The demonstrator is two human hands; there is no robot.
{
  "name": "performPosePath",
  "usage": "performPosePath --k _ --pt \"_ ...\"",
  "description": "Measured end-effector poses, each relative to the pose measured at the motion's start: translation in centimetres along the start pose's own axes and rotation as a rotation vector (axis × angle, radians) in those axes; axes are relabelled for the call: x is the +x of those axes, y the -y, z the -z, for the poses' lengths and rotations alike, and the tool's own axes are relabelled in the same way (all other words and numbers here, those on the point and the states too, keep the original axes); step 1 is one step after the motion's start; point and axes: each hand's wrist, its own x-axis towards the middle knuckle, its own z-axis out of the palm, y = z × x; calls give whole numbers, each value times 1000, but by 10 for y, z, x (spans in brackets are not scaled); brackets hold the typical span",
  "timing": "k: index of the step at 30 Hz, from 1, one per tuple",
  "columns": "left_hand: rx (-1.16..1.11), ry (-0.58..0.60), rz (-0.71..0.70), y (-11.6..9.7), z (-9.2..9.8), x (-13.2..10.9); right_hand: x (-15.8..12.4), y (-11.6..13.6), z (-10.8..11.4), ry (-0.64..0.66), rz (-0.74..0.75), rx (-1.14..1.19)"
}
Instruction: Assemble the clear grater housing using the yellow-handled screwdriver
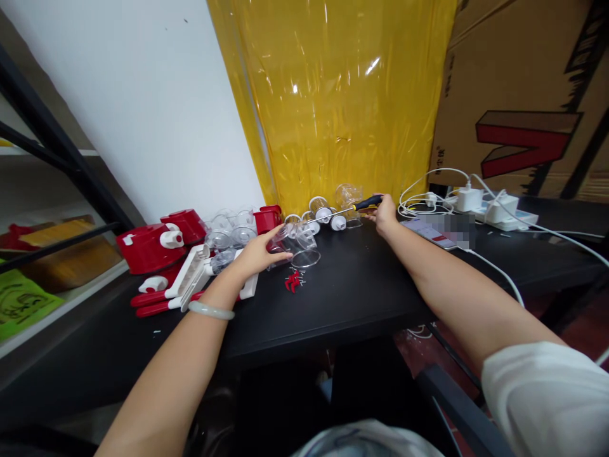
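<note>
My right hand (384, 214) grips a screwdriver (367, 202) by its dark blue and yellow handle, its long metal shaft pointing left over the white-capped parts. My left hand (261, 255) is curved round a clear plastic part (295, 237) with a round rim, thumb on the near side. Just in front of that part lie small red pieces (292, 281) with several screws among them. Behind it are several cylinders with white ends (321, 212) and another clear plastic piece (349, 195). A red container (268, 219) stands just beyond my left hand.
On the left are red housings (150, 249), white-and-red handled parts (188, 279) and clear cups (231, 228). To the right lie a phone (431, 232), white cables and a power strip (509, 212) with plugs. A yellow sheet (342, 95) and a cardboard box (518, 82) stand behind the black table (342, 304).
</note>
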Motion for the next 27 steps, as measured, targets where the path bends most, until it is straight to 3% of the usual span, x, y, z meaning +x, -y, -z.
performPosePath --k 4,9,15,22,27 --pt "-14 3 -10 -1 1 -1 -1 -1 -1 -6 -18 -29" --pt "-5 0 -15 0 1 0 -3 -5 -1 -47 84 -125" --pt "11 3 -6 1 0 1 -5 1 -2 6 -22 -4" --pt "4 -2 -11 1 0 0 -7 4 -5 -27 -44 7" --pt "-1 0 -16 1 0 1 -2 -3 -1 -35 62 -105"
